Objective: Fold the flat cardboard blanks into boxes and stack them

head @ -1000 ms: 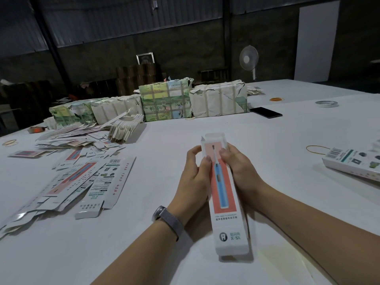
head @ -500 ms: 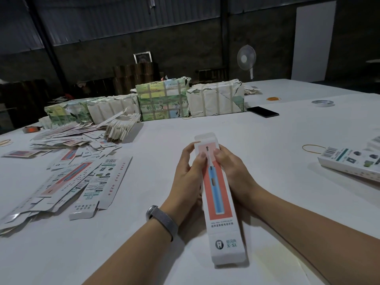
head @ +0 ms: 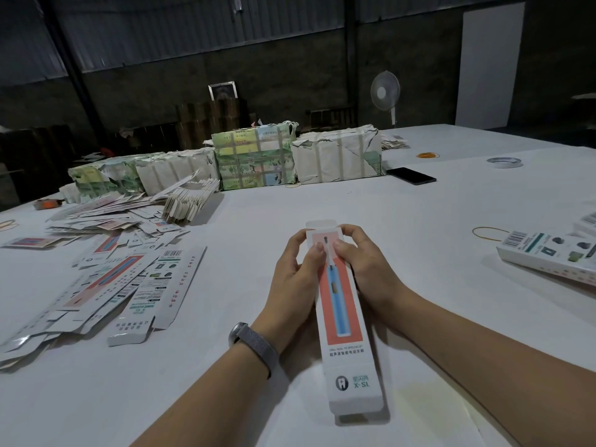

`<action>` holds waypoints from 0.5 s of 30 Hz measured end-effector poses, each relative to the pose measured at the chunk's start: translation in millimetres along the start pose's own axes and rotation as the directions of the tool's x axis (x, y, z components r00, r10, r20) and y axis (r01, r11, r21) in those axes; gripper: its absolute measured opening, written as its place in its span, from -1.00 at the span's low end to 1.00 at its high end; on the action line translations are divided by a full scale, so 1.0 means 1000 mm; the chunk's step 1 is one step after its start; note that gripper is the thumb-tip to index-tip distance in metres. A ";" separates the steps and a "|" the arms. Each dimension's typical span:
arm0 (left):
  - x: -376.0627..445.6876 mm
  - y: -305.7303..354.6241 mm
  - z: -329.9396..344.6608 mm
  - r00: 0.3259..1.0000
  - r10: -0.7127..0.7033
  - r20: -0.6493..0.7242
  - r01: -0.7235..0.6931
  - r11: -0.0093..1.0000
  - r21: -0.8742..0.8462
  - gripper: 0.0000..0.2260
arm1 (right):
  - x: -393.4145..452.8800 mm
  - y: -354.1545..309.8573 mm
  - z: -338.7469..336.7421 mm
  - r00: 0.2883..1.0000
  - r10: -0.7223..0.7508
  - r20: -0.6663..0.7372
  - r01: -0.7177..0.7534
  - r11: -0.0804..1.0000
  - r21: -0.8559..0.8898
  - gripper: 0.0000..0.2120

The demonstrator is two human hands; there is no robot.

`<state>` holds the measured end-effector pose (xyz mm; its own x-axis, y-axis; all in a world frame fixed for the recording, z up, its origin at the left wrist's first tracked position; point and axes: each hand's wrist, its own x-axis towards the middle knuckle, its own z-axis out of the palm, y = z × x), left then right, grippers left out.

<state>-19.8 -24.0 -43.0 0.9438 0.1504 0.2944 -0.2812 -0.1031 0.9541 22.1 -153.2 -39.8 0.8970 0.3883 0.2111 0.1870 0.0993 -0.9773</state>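
Both hands, left (head: 295,269) and right (head: 361,259), each keep a pinching grip on the far end of the box (head: 342,317), held just over the worktop (head: 419,237). Thin card looks light and easily creased; best held along its edges near the open flap.

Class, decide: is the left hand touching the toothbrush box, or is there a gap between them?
Touching. In the head view the left hand curls round the toothbrush box, its thumb pressed on the printed front near the far end, with no gap showing.
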 end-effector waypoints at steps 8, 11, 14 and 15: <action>0.000 -0.001 0.002 1.000 -0.013 0.027 0.012 1.000 0.013 -0.88 | 0.003 0.002 0.001 0.998 -0.016 -0.067 0.016 1.000 -0.004 -0.89; 0.000 0.000 0.002 0.999 -0.023 0.042 0.022 1.000 0.019 -0.87 | 0.003 0.003 0.000 0.994 -0.032 -0.109 0.032 0.999 0.001 -0.90; 0.000 0.000 0.002 0.997 -0.047 0.054 0.046 0.999 0.023 -0.87 | 0.004 0.004 -0.001 0.990 -0.050 -0.131 0.049 0.999 -0.012 -0.91; -0.001 0.000 0.002 0.997 -0.053 0.055 0.051 0.998 0.024 -0.87 | 0.004 0.004 -0.001 0.989 -0.056 -0.136 0.054 0.998 -0.019 -0.92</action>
<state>-19.9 -25.6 -43.6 0.9654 0.1010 0.2404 -0.2281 -0.1189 0.9663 26.4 -152.4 -42.6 0.9313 0.2538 0.2611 0.2426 0.1023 -0.9647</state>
